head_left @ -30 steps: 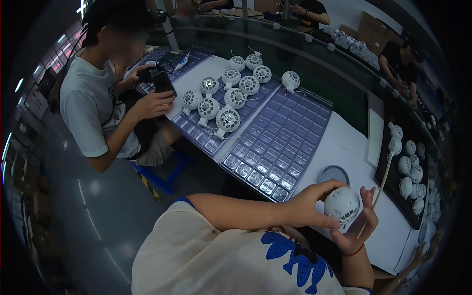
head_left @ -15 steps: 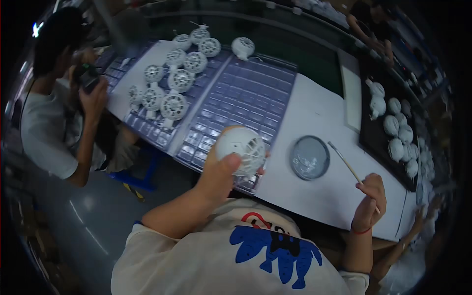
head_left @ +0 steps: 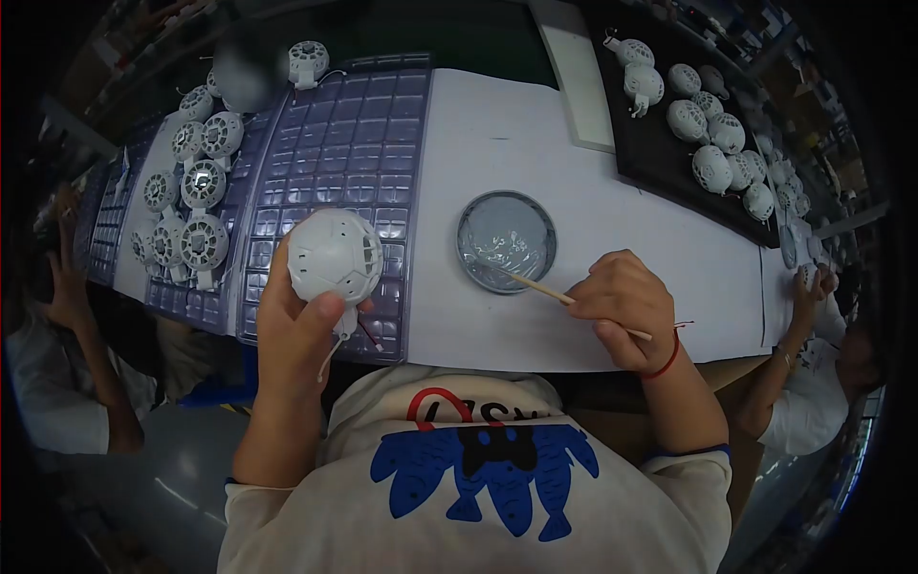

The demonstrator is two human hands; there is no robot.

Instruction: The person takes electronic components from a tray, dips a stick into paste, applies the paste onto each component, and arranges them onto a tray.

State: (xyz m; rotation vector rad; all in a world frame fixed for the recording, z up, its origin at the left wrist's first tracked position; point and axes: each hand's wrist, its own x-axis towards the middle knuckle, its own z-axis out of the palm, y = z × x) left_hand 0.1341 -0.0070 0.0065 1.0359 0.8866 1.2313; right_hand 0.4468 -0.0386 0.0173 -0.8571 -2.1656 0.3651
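Note:
My left hand (head_left: 294, 325) grips a round white plastic ball-shaped housing (head_left: 328, 256), its thumb across the lower front. Slotted openings show on the ball's right side, and a cord and a thin red wire hang below it. My right hand (head_left: 626, 308) is closed around the wooden handle of a slim brush (head_left: 538, 287). The brush tip dips into a round grey dish (head_left: 552, 251) of glossy grey paste or liquid; the bristles are hard to make out there.
Several slotted white balls (head_left: 204, 241) stand on clear plastic trays (head_left: 330, 143) at left. More white balls (head_left: 687, 120) lie on a black board (head_left: 636, 163) at right. White paper (head_left: 469, 335) covers the table. People sit on both sides; a person's hand (head_left: 69, 292) shows at left.
My right hand has brought the brush left, from beside the dish into it. The held ball has turned, showing more smooth shell. My view has swung to the right.

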